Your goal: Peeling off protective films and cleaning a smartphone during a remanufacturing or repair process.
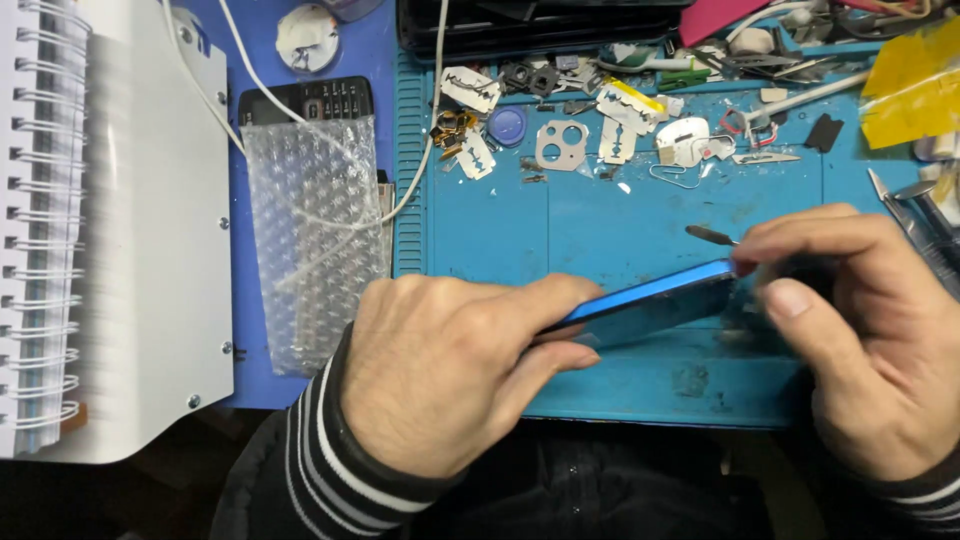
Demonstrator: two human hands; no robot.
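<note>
My left hand (pixel 450 370) grips the slim blue-edged phone (pixel 650 300) tilted above the blue rubber mat (pixel 600 220); my right hand (pixel 870 340) pinches a thin metal pry tool (pixel 712 235) at its far edge. I judge a slip could gouge the phone.

Bright, even overhead light, cool in tone. Soft short shadows under both hands (pixel 640 360). Pale glare along the blue phone (pixel 650 300) edge, centre. Motion blur on the spiral notebook (pixel 45 230) at 9 o'clock. Dark, underlit at 6 o'clock. Clutter at 1 o'clock fairly sharp.
</note>
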